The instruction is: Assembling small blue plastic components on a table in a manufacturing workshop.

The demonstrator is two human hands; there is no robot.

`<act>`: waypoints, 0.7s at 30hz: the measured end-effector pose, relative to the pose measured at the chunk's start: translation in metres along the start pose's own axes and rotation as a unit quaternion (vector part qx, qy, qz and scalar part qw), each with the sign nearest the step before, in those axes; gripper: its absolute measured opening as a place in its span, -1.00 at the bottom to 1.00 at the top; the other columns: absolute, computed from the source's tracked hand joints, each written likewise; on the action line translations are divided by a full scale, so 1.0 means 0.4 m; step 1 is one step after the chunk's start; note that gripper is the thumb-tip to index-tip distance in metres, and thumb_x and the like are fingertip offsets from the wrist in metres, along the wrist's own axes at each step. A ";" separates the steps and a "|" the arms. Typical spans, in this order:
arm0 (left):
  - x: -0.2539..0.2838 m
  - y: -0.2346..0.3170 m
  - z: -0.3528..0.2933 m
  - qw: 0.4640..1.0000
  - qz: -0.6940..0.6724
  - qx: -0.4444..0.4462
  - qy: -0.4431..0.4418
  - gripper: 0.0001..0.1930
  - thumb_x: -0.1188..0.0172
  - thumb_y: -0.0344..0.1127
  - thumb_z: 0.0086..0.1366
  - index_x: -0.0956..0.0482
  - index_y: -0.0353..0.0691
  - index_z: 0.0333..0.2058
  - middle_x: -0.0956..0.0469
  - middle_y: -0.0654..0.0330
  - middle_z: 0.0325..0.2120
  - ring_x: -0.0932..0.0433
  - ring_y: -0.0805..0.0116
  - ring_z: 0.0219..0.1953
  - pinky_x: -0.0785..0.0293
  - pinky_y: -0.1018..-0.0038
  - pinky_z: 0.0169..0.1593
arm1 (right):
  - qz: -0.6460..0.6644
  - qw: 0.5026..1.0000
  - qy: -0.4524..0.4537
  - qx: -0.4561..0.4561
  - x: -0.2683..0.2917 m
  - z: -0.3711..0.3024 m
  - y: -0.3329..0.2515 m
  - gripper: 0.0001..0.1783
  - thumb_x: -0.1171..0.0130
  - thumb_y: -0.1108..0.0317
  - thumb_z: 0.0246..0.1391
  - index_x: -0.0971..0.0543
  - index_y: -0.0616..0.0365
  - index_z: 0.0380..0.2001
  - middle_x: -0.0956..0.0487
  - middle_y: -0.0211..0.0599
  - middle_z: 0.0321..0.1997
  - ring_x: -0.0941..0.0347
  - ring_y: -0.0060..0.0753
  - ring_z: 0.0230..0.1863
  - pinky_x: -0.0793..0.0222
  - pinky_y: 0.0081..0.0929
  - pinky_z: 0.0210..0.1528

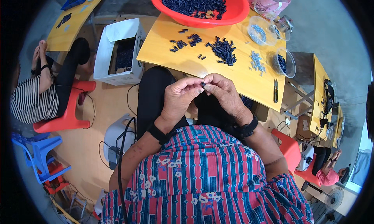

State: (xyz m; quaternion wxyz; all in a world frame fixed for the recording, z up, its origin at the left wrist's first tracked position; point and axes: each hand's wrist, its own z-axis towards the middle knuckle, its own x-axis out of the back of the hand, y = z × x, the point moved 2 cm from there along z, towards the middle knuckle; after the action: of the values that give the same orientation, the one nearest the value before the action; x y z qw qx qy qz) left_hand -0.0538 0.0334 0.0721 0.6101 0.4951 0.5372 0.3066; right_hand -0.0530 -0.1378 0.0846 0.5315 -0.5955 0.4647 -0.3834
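Note:
Between my two hands, just off the table's front edge, is a small dark plastic piece (203, 84). My left hand (180, 97) pinches it between thumb and forefinger from one side. From the other side my right hand (225, 92) grips it the same way, the fingertips of both hands nearly meeting. Beyond them, a loose pile of dark tubular pieces (223, 51) lies on the yellow table (163, 39). Smaller groups of similar dark pieces (181, 44) sit to its left. Small silvery parts (256, 62) are heaped to the right.
A red basin (156, 2) full of dark pieces stands at the far edge. Clear tubs (290, 70) and snippers (276, 90) are on the right. A white carton (104, 64) stands left on the floor. Other people sit at left, near a red stool (80, 103), and far right.

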 end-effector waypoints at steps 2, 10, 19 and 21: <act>0.005 -0.003 -0.001 1.000 0.014 -0.020 0.002 -0.78 -0.22 -0.61 0.19 -0.59 -0.38 -0.16 -0.60 0.19 -0.30 -0.56 0.53 -0.24 -0.50 0.61 -0.09 | 0.024 1.000 -0.011 -0.006 -0.010 0.000 0.004 -0.88 -0.12 0.45 0.18 -0.53 0.22 -0.23 -0.52 -0.51 -0.34 -0.37 -0.68 -0.35 -0.35 -0.67 -0.22; 0.008 0.004 -0.008 0.999 0.033 -0.029 0.002 -0.84 -0.25 -0.54 0.20 -0.63 -0.31 -0.22 -0.59 0.31 -0.38 -0.49 0.63 -0.34 -0.43 0.70 -0.28 | 0.084 0.996 0.001 -0.031 -0.009 0.000 0.024 -0.89 -0.20 0.47 0.13 -0.59 0.23 -0.26 -0.57 -0.45 -0.35 -0.40 -0.71 -0.41 -0.35 -0.71 -0.31; 0.021 -0.007 -0.004 0.999 0.045 0.009 -0.002 -0.85 -0.24 -0.48 0.24 -0.61 -0.37 -0.21 -0.61 0.24 -0.39 -0.51 0.64 -0.40 -0.45 0.70 -0.35 | -0.059 0.997 0.029 0.038 -0.022 0.003 -0.024 -0.84 -0.18 0.52 0.11 -0.63 0.19 -0.21 -0.57 -0.42 -0.31 -0.44 -0.64 -0.39 -0.42 -0.67 -0.32; 0.027 -0.009 -0.003 0.998 0.054 0.044 -0.004 -0.84 -0.24 -0.46 0.24 -0.61 -0.37 -0.20 -0.61 0.24 -0.40 -0.50 0.65 -0.41 -0.45 0.71 -0.36 | -0.079 0.996 0.010 0.044 -0.015 0.006 -0.022 -0.81 -0.17 0.53 0.11 -0.64 0.17 -0.20 -0.57 -0.40 -0.30 -0.45 -0.61 -0.37 -0.41 -0.67 -0.33</act>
State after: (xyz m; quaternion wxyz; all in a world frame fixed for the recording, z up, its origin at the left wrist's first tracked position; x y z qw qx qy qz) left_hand -0.0529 0.0424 0.0651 0.5726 0.5505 0.5204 0.3134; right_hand -0.0510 -0.1315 0.0930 0.5204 -0.6023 0.4041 -0.4506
